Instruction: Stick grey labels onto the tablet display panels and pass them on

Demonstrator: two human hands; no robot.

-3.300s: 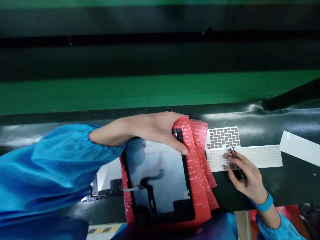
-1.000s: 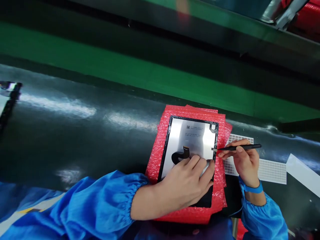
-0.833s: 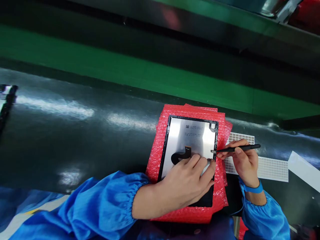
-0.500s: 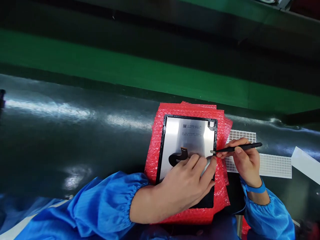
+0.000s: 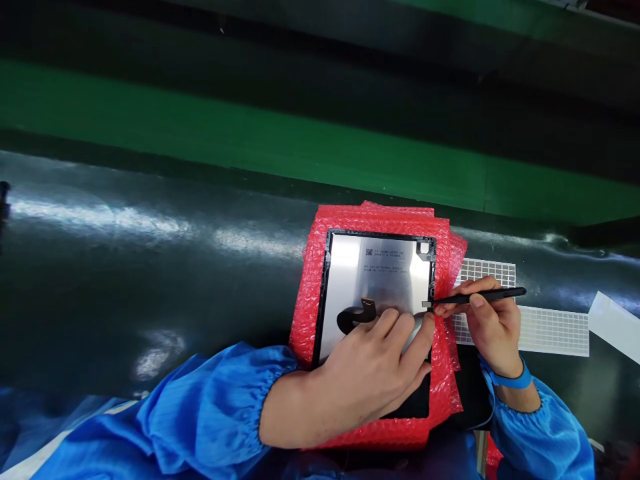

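Observation:
A tablet display panel (image 5: 345,267) with a silver back and black frame lies on red bubble wrap (image 5: 305,313). My left hand (image 5: 373,363) rests across its lower part, fingers bent and apart, with the fingertips at the right edge. Beside those fingers a dark curved flex cable (image 5: 350,320) lies on the silver back. Black tweezers (image 5: 493,294) are pinched in my right hand (image 5: 493,327), their tip at the panel's right edge. A small grey rectangular piece (image 5: 427,304) sits at that edge by the tip; whether the tweezers grip it, I cannot tell.
White sheets with a grid of small labels (image 5: 555,330) lie to the right, partly behind my right hand. Farther right is a plain white sheet (image 5: 615,327). The dark green work surface (image 5: 175,267) extends left. A blue wrist strap (image 5: 515,379) circles my right wrist.
Both hands keep almost the same place at the panel's right edge. The view has shifted very slightly, and the small grey piece shows a little more plainly.

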